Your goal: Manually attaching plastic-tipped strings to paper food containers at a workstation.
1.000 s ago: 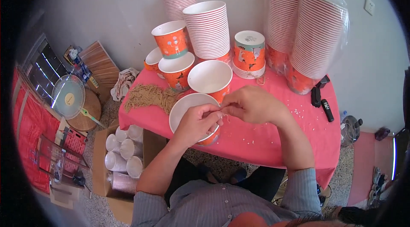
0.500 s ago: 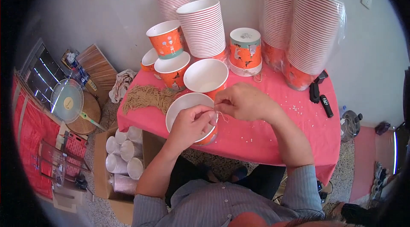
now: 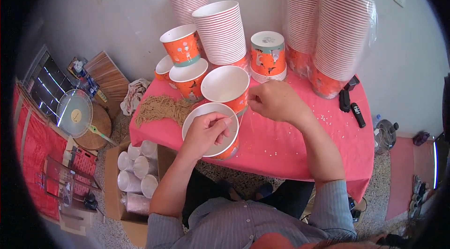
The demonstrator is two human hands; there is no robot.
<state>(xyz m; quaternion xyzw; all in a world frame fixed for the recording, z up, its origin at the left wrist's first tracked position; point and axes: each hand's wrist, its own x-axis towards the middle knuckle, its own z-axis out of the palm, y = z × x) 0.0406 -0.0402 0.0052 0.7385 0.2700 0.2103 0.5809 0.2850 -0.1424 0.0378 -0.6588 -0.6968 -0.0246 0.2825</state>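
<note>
Left hand over the near bucket's mouth, right hand off to its far right.
The near wide, white-lined orange paper bucket (image 3: 224, 147) lies directly below the left hand (image 3: 206, 132), the nearer of the two, its round mouth facing up. The right hand (image 3: 276, 102) hangs just right of the far white-lined orange paper bucket (image 3: 225, 81). Left thumb and index tips come close together, right fingers curl inward; I cannot tell what either pinches. The loose tan string bundle (image 3: 161, 109) stretches left to right on the pink cloth (image 3: 286, 143), left of both buckets.
</note>
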